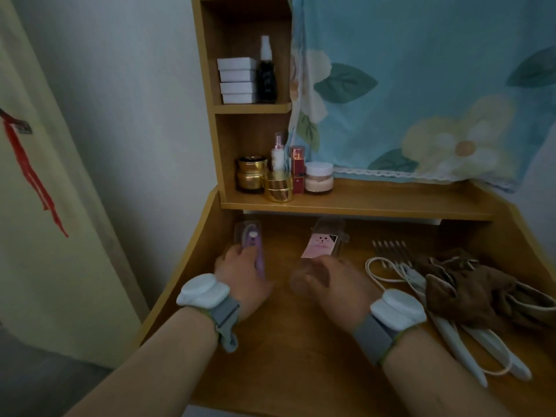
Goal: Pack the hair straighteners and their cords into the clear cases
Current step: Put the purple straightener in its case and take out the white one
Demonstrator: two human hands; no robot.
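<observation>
On the wooden desk (285, 350), a purple hair straightener with its cord lies in a clear case (250, 236) at the back left. My left hand (240, 273) grips the near end of that case. To its right, a pink hair straightener (320, 244) with a bear face lies in a second clear case (338, 233). My right hand (334, 279) is blurred and holds that case's clear near end. A white hair straightener (451, 338) lies open on the desk at the right. Its white cord (377, 273) loops beside it.
A brown cloth bag (469, 287) lies over the white straightener's top. A dark comb (391, 249) sits behind the cord. A low shelf (376, 203) overhangs the back of the desk, with cosmetic jars (278, 185) on it. A floral cloth (421, 85) hangs above.
</observation>
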